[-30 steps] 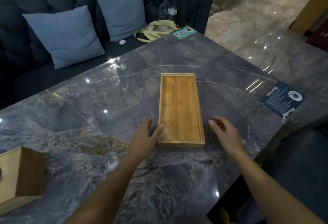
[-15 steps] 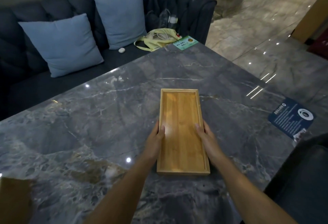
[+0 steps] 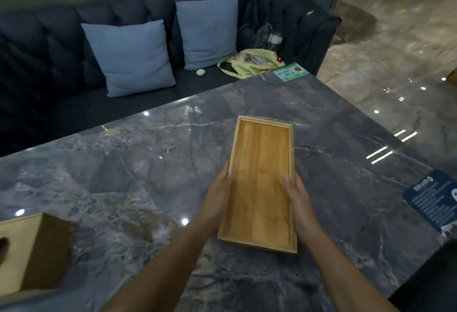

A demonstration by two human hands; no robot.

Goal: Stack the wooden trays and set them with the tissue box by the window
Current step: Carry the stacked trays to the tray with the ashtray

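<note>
At the near left edge a wooden tissue box (image 3: 29, 254) stands on the grey marble table (image 3: 123, 175); right of it, the left hand (image 3: 217, 203) and right hand (image 3: 300, 203) clasp the long sides of the wooden tray (image 3: 259, 183), thumbs hooked over its rims, fingers curled beneath; farther right lies a dark blue card (image 3: 432, 200); beyond the table, two blue cushions (image 3: 131, 57) lean on a dark sofa (image 3: 44, 47).

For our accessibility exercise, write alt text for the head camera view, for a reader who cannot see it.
Both hands, left hand and right hand, grip the long sides of a wooden tray over a grey marble table. A wooden tissue box sits at the left edge, with a dark sofa behind.
</note>
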